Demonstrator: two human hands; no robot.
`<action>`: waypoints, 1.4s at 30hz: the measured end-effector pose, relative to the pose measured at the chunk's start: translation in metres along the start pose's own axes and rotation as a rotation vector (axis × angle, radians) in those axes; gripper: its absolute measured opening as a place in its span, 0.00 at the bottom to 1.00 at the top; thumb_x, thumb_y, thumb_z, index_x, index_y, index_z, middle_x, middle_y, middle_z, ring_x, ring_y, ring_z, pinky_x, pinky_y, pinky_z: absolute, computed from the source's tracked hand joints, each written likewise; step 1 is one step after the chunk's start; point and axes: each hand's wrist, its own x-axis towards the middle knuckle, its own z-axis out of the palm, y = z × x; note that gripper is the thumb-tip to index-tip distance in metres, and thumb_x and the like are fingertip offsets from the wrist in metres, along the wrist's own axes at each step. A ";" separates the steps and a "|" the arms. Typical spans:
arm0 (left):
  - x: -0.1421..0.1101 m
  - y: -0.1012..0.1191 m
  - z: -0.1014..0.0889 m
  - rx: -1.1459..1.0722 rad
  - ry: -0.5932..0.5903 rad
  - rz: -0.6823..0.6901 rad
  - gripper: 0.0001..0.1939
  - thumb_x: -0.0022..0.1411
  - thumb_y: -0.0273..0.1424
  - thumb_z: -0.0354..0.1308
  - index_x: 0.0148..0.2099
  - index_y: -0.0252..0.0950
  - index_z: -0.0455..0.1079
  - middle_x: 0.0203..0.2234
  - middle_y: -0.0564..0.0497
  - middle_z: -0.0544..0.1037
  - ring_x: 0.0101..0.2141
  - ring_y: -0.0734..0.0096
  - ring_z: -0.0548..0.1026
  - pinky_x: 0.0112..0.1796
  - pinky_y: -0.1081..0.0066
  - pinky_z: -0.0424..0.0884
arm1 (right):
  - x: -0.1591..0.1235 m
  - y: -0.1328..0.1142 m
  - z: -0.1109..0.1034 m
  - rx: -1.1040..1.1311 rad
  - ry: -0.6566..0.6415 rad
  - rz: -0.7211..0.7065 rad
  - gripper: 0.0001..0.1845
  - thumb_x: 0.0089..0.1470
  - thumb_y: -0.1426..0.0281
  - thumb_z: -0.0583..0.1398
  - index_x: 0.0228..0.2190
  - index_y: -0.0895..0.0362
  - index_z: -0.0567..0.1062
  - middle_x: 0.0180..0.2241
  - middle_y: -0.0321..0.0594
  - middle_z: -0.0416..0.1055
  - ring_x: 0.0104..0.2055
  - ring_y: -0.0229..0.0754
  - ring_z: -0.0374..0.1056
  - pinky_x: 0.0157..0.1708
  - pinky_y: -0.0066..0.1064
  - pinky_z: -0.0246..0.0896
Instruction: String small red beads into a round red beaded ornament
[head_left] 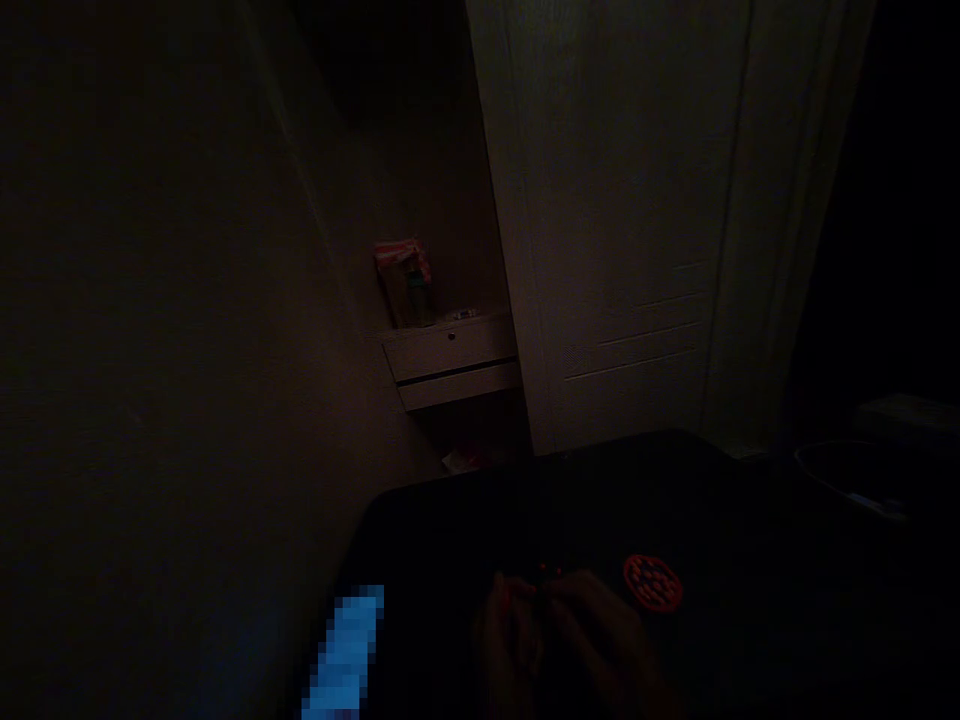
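Close together at the bottom of the head view, both hands show dimly in very low light. My left hand (514,635) is curled, with a small red thing (521,588) at its fingertips, too dark to name. Beside it, my right hand (600,620) has its fingers drawn together in a pinch near that red thing. What its fingertips hold is hidden in shadow. Tiny red dots (550,569) show just beyond the fingers. A round red openwork piece (652,583) lies to the right of my right hand, apart from it.
A dark surface (585,500) spreads under the hands. At lower left glows a pixelated blue patch (345,655). A pale drawer unit (454,350) bears a red-topped bag (405,280). A large pale door panel (622,220) stands behind, and a cable (825,480) lies right.
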 end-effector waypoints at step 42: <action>0.000 -0.022 -0.015 0.211 0.196 0.067 0.26 0.39 0.41 0.76 0.42 0.41 0.75 0.39 0.45 0.82 0.39 0.56 0.80 0.31 0.70 0.74 | -0.002 0.004 0.006 0.140 0.086 0.102 0.17 0.59 0.51 0.62 0.35 0.50 0.81 0.38 0.43 0.81 0.41 0.48 0.77 0.42 0.31 0.74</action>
